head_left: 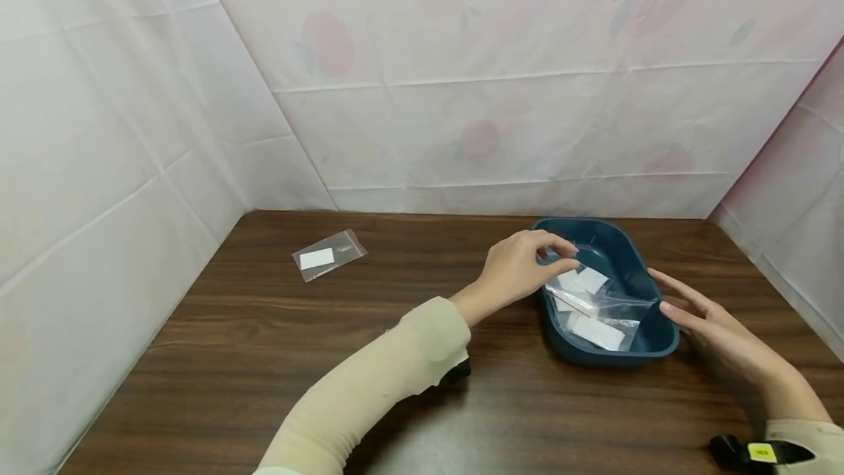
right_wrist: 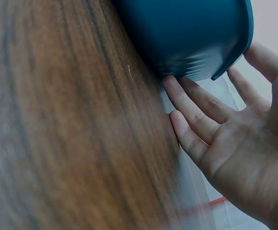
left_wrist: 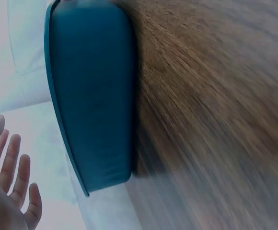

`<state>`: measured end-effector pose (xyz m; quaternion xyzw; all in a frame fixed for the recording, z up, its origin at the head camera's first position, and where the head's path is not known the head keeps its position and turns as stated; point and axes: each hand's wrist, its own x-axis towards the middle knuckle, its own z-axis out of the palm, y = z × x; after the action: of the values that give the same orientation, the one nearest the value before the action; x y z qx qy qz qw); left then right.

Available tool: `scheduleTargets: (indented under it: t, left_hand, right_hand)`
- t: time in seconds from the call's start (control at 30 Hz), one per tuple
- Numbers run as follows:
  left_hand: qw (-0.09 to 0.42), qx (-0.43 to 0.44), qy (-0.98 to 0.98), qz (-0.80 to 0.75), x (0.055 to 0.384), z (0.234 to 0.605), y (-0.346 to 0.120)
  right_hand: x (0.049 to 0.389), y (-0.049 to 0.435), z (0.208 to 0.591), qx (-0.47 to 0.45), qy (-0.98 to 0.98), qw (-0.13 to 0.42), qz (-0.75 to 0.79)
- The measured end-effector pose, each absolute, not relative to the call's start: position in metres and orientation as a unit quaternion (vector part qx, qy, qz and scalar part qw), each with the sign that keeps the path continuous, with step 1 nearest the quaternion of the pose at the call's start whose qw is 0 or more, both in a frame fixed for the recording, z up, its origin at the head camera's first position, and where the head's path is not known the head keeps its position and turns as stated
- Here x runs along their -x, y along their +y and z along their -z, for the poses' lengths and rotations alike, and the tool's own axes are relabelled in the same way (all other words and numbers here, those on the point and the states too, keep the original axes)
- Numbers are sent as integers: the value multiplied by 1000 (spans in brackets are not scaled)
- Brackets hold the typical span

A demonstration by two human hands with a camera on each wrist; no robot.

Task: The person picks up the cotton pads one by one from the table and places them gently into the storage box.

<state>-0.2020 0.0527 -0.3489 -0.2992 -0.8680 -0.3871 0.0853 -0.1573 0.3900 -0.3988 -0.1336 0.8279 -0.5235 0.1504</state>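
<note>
A dark blue plastic bin [head_left: 613, 240] stands on the table and contains several clear zip bags [head_left: 596, 328] with white pieces inside. My left hand [head_left: 524, 266] hovers over the bin's left rim, thumb and fingers apart. In the left wrist view, the loosely spread fingers [left_wrist: 21, 182] of that hand hold nothing beside the bin's wall [left_wrist: 93, 96]. My right hand [head_left: 715, 328] rests against the bin's right side. Its fairly straight fingers [right_wrist: 191, 108] touch the lower wall in the right wrist view, with the thumb near the rim.
One clear zip bag with a white piece [head_left: 316, 259] lies apart on the left of the brown wooden table [head_left: 264, 358]. White patterned cloth [head_left: 475, 94] hangs behind the table and along both sides.
</note>
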Motion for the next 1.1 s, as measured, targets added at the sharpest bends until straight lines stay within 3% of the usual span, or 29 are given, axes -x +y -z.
scheduleTargets:
  t: [0.27, 1.1]
  left_hand:
    - [64, 263, -842, 467, 201, 348, 29]
    - [76, 183, -890, 411, 219, 352, -42]
  right_hand:
    - [161, 386, 397, 138, 830, 140, 522]
    - [163, 382, 398, 131, 828, 149, 524]
